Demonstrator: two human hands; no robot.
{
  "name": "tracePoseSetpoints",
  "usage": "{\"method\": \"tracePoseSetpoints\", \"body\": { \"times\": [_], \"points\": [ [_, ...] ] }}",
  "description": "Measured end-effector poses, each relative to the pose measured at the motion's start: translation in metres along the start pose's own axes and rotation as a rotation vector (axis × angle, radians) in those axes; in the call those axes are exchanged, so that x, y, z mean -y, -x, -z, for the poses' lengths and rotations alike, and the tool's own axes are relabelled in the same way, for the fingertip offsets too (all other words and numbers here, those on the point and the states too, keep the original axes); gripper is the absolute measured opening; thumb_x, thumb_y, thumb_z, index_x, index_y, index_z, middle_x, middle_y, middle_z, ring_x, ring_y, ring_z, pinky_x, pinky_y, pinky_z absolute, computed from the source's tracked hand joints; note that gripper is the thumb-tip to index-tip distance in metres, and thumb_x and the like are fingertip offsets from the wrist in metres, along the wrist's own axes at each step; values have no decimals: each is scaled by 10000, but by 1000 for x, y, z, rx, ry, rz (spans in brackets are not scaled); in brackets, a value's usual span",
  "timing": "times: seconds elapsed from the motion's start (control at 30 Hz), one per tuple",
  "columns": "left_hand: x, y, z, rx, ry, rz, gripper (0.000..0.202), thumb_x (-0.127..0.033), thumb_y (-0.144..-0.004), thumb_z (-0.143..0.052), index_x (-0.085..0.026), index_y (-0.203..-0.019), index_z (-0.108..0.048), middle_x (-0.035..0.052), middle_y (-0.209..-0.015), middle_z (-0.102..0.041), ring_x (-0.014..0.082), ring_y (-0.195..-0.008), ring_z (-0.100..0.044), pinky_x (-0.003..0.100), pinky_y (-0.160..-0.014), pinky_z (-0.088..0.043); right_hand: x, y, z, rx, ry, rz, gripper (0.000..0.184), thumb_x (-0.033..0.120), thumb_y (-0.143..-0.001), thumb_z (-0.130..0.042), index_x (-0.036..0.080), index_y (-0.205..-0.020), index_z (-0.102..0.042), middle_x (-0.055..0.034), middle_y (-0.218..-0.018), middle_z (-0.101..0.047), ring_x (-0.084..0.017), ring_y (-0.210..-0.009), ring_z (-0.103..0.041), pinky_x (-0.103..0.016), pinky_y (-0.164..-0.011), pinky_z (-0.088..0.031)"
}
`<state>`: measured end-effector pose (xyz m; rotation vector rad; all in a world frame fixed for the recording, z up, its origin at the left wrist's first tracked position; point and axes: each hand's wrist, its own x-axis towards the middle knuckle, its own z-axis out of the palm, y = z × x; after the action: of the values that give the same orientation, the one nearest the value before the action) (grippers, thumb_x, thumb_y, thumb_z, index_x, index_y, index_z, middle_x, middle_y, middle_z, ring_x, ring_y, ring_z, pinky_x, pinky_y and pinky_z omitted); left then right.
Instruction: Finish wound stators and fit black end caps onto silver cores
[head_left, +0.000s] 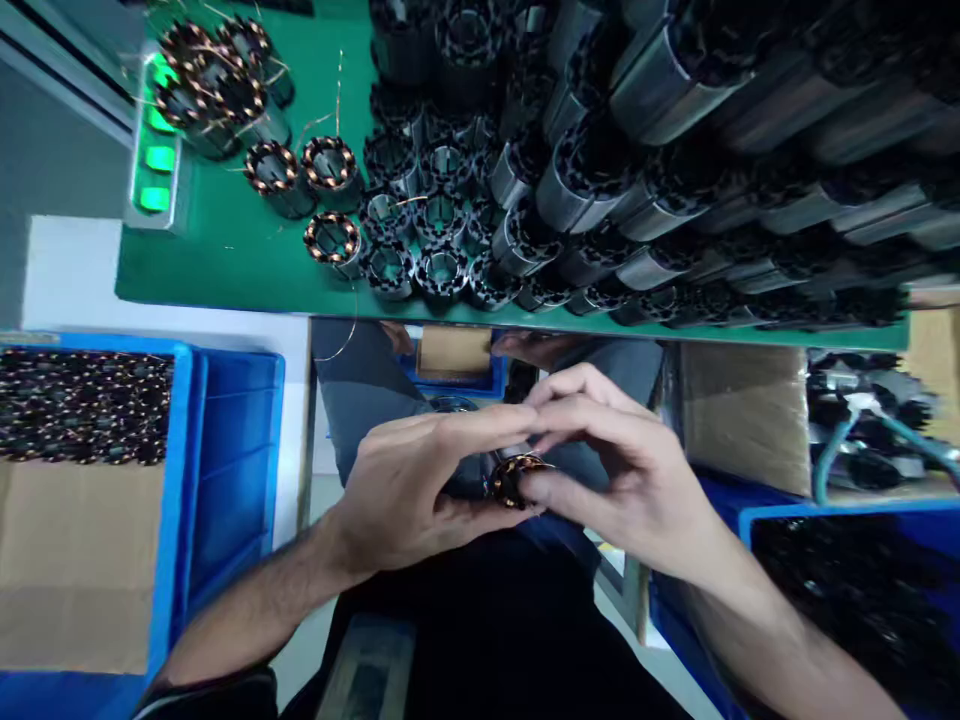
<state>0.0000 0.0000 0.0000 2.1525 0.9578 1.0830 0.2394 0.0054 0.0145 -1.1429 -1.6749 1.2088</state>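
Note:
Both hands meet in front of my lap, below the edge of the green bench [225, 260]. My left hand [409, 490] cups a small motor stator with copper windings [511, 478] from the left, fingers curled round it. My right hand [607, 470] pinches the same stator from the right, with thumb and fingertips on its copper end. Most of the stator's body is hidden by my fingers.
Several wound stators [330, 165] and many bare black stator cores [442, 270] crowd the bench top. A blue bin [225, 450] at left holds wound stators and cardboard. Another blue bin [862, 590] at right holds dark parts. Green lamps [156, 160] glow at far left.

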Motion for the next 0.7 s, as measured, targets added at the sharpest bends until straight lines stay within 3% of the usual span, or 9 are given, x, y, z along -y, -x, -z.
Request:
{"method": "tracePoseSetpoints", "body": {
  "times": [0.13,0.27,0.3,0.4,0.47,0.53,0.7],
  "points": [
    [1,0,-6,-122,-68,-24,308,-330,-1005,-995,-214,-1213,-800,-8,-1059,-932,157,-922,-920,206,-918,-740,-12,10,0,-175,-63,8,111,195,-1011,-945,288,-976,-896,-11,-893,-809,-194,-824,-777,-339,-771,-677],
    [-2,-6,-7,-264,-110,78,345,-337,-906,-1060,-242,-1111,-800,-29,-962,-912,153,-802,-879,228,-734,-719,-17,16,1,-488,-78,69,89,348,-1106,-866,314,-1028,-893,-23,-956,-787,-212,-908,-776,-380,-860,-686],
    [-3,-7,-7,-283,-121,100,351,-354,-906,-1063,-245,-1110,-800,-30,-958,-911,148,-784,-867,228,-715,-711,-17,18,0,-485,-15,107,45,353,-1086,-892,312,-1069,-897,-33,-1010,-797,-218,-948,-784,-389,-892,-686],
    [-3,-9,-6,-284,-128,112,309,-407,-972,-1019,-257,-1144,-811,-26,-997,-919,152,-803,-872,231,-736,-711,-11,21,-7,-303,175,207,263,304,-961,-1017,287,-1197,-900,-68,-1131,-831,-247,-1016,-806,-402,-888,-696],
    [-2,-8,-6,-263,-132,79,252,-404,-1035,-963,-251,-1175,-819,-11,-1049,-928,166,-871,-895,235,-803,-719,-8,21,-13,-239,199,226,217,255,-967,-1002,280,-1159,-904,-74,-1131,-833,-248,-1014,-810,-389,-843,-703],
    [-1,-7,-6,-242,-141,58,240,-388,-1060,-940,-234,-1203,-825,4,-1087,-930,173,-931,-904,233,-869,-712,-7,19,-13,-234,215,218,108,209,-1003,-947,278,-1075,-905,-73,-1125,-829,-247,-1022,-808,-390,-845,-710],
    [0,-6,-12,-193,-96,132,349,-420,-1051,-953,-214,-1257,-760,22,-1109,-872,152,-966,-830,234,-888,-662,-11,12,0,-240,332,295,101,192,-1014,-929,285,-1035,-895,-47,-1046,-828,-245,-975,-770,-494,-1033,-694]
  ]
}}
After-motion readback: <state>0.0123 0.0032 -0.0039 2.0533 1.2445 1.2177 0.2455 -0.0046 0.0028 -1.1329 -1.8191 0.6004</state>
